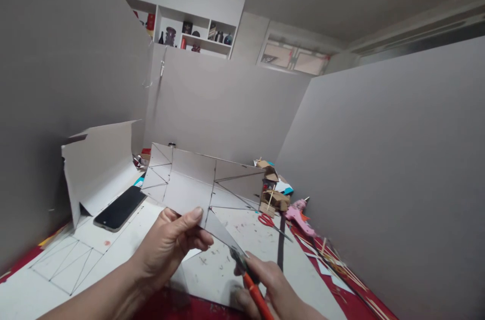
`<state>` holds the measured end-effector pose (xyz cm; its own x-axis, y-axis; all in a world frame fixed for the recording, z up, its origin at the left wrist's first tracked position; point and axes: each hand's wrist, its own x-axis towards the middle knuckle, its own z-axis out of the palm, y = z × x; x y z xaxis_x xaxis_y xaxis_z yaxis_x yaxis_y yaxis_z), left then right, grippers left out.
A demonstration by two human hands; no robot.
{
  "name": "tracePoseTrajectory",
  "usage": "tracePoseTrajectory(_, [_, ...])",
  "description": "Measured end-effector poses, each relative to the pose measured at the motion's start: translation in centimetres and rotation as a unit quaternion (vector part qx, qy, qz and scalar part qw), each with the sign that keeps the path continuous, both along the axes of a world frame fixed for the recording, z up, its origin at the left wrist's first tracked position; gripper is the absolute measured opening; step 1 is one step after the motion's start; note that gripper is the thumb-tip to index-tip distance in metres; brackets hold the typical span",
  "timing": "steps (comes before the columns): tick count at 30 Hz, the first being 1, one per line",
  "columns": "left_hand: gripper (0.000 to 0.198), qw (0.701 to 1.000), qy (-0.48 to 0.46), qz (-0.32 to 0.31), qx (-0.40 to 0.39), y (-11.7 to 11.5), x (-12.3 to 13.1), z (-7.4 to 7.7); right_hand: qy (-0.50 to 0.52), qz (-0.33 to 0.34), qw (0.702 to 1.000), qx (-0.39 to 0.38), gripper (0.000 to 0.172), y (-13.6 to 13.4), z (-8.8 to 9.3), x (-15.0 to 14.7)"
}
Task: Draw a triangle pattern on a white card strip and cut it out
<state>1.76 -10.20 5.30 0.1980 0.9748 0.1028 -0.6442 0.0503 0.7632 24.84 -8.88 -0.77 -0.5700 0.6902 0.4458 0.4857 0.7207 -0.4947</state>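
My left hand (176,236) grips the lower edge of a creased white card sheet (189,191), thumb on top and fingers beneath. Dark pen lines divide the sheet, with triangles drawn at both ends. My right hand (269,284) is closed around an orange-handled tool (256,294) with a dark metal head. That head meets the narrow lower right corner of the card; its jaws or blade are too blurred to make out. Under the card lies a white board (303,279), marked with small scuffs.
A black phone (120,209) lies on the left, near a folded white card piece (104,168). On the right are red scissors (267,220), a pink glue gun (299,215), cardboard scraps (278,201) and thin wooden sticks (350,274). Grey panels (227,103) enclose the table.
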Motion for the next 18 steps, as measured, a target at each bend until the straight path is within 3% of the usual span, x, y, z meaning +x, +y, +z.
tracePoseTrajectory(10, [0.031,0.999,0.032,0.004,0.025,0.2,0.0,-0.2,-0.058,-0.015,0.995,0.076,0.023,-0.6,1.7,1.0])
tracePoseTrajectory(14, [0.037,1.0,0.023,-0.009,0.005,0.2,0.1,-0.3,-0.063,-0.008,0.99,0.128,0.022,-0.6,1.6,0.7])
tracePoseTrajectory(18, [0.042,0.999,0.013,-0.028,-0.017,0.0,0.1,-0.4,-0.043,0.013,0.991,0.126,0.024,0.2,1.0,0.7])
